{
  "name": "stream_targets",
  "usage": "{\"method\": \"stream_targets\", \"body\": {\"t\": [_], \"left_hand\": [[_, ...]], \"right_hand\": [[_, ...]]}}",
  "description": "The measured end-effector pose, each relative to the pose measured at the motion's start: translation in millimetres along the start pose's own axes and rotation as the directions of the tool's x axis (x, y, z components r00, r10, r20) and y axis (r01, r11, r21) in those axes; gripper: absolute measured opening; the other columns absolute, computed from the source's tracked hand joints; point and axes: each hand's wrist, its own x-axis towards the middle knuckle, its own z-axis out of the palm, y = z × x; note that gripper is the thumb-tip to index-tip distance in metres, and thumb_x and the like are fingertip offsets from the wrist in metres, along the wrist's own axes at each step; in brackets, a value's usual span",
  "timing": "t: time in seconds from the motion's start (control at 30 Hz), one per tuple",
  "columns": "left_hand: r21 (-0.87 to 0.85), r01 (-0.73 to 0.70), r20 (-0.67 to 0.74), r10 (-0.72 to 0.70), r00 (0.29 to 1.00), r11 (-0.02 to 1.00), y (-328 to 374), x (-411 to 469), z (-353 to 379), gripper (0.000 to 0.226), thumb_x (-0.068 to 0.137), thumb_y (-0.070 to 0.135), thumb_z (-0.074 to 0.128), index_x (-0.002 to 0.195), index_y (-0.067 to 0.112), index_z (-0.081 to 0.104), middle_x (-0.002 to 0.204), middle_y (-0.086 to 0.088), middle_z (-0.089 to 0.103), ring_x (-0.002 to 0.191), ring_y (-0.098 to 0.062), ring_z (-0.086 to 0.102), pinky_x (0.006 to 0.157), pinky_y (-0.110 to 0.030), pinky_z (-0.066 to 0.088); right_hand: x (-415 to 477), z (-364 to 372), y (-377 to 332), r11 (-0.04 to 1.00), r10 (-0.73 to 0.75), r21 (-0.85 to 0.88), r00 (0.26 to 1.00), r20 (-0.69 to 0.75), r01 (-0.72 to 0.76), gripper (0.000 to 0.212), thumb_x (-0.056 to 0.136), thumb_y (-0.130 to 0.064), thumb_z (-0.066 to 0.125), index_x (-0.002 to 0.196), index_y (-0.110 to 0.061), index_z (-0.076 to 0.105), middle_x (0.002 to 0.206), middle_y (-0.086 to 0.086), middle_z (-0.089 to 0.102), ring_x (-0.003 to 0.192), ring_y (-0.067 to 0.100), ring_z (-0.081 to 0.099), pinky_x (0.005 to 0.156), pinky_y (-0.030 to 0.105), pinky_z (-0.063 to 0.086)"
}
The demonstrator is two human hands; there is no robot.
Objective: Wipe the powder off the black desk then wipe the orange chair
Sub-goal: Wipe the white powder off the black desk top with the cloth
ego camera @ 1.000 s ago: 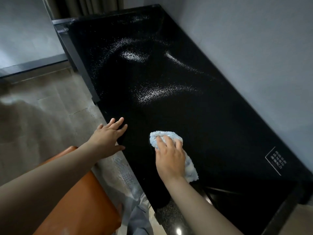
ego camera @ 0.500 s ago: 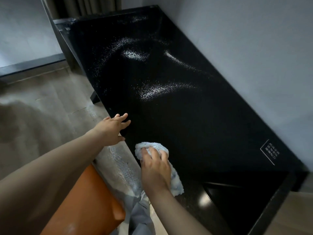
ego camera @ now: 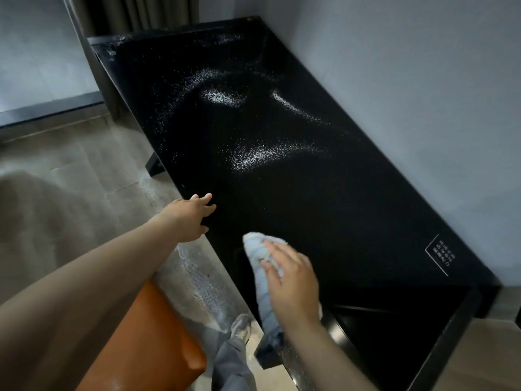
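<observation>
The black desk (ego camera: pixel 352 210) runs from bottom right to top centre along a grey wall. White powder (ego camera: pixel 262 156) lies in streaks across its far half. My right hand (ego camera: pixel 293 283) presses a pale blue cloth (ego camera: pixel 260 266) flat on the near part of the desk, fingers spread over it. My left hand (ego camera: pixel 191 215) rests with straight fingers on the desk's left edge and holds nothing. The orange chair (ego camera: pixel 143 342) stands at the bottom left, partly hidden under my left forearm.
Spilled powder (ego camera: pixel 203 289) dusts the wooden floor along the desk's left edge. My leg and shoe (ego camera: pixel 239 331) stand between chair and desk. A white printed label (ego camera: pixel 441 255) is on the desk near the wall. Curtains (ego camera: pixel 135 15) hang behind the far end.
My right hand swept the cloth from mid-desk toward the near left edge, then turned its fingers across the cloth. My left hand stayed at the desk's edge.
</observation>
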Motion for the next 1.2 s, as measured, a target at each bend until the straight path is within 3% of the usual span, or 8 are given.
{"method": "stream_targets", "body": {"t": [0.13,0.23,0.4,0.67,0.87,1.07,1.2], "left_hand": [[-0.091,0.044,-0.041,-0.048,0.998,0.995,11.8,5.1,-4.6,0.059,0.100,0.033,0.046,0.152,0.024,0.022,0.161,0.002,0.009,0.146,-0.023,0.019,0.112,-0.036,0.034],[-0.204,-0.009,-0.149,-0.022,0.989,0.979,25.3,10.0,-8.6,0.055,0.098,0.033,0.049,0.149,0.023,0.031,0.157,0.003,0.026,0.146,-0.021,0.022,0.117,-0.036,0.026],[-0.192,-0.110,-0.271,0.055,0.961,0.975,58.4,33.8,-25.1,0.056,0.097,0.036,0.049,0.149,0.020,0.034,0.157,0.000,0.028,0.145,-0.019,0.022,0.117,-0.025,0.012],[-0.183,-0.084,-0.186,0.050,0.981,0.979,92.2,87.6,-45.7,0.065,0.094,0.051,0.049,0.150,0.025,0.031,0.159,0.004,0.022,0.149,-0.024,0.009,0.119,-0.036,0.018],[-0.118,-0.010,-0.176,-0.011,0.984,0.993,103.9,110.1,-48.2,0.072,0.093,0.055,0.048,0.153,0.030,0.017,0.162,0.005,0.007,0.149,-0.027,0.000,0.119,-0.044,0.007],[-0.102,0.021,-0.227,-0.044,0.973,0.995,97.1,120.1,-37.8,0.064,0.097,0.051,0.042,0.152,0.030,0.019,0.161,0.010,0.002,0.149,-0.021,0.001,0.118,-0.036,0.014],[-0.139,-0.012,-0.276,-0.027,0.961,0.990,90.6,124.6,-34.9,0.056,0.095,0.043,0.052,0.146,0.028,0.038,0.158,0.008,0.023,0.147,-0.024,0.018,0.114,-0.040,0.027]], "right_hand": [[47.1,-32.8,30.0,0.999,0.040,0.014,0.988,-0.150,-0.038,0.036,0.092,-0.022,0.060,0.128,-0.028,0.062,0.130,-0.013,0.059,0.115,0.014,0.053,0.095,0.022,0.039],[84.2,-55.3,54.1,0.998,0.053,-0.013,0.981,-0.186,-0.056,0.035,0.094,-0.023,0.058,0.129,-0.027,0.062,0.132,-0.011,0.058,0.117,0.016,0.053,0.096,0.024,0.039],[143.7,-89.0,98.9,0.995,0.070,-0.056,0.968,-0.242,-0.086,0.034,0.094,-0.024,0.056,0.128,-0.024,0.062,0.132,-0.009,0.059,0.119,0.017,0.054,0.095,0.027,0.043],[215.0,-121.2,158.0,0.985,0.130,-0.076,0.952,-0.278,-0.156,0.033,0.096,-0.024,0.054,0.128,-0.024,0.061,0.132,-0.008,0.059,0.117,0.020,0.053,0.090,0.027,0.040],[263.4,-129.6,195.6,0.979,0.131,-0.112,0.944,-0.303,-0.172,0.034,0.095,-0.023,0.054,0.127,-0.024,0.062,0.129,-0.005,0.060,0.115,0.024,0.054,0.092,0.035,0.046],[316.3,-139.7,224.8,0.962,0.162,-0.154,0.925,-0.343,-0.226,0.035,0.096,-0.021,0.052,0.130,-0.020,0.060,0.133,0.002,0.058,0.113,0.031,0.052,0.094,0.036,0.041],[350.3,-145.0,243.7,0.951,0.154,-0.206,0.930,-0.335,-0.231,0.036,0.097,-0.020,0.051,0.131,-0.019,0.059,0.134,0.004,0.057,0.115,0.034,0.050,0.096,0.037,0.039]]}}
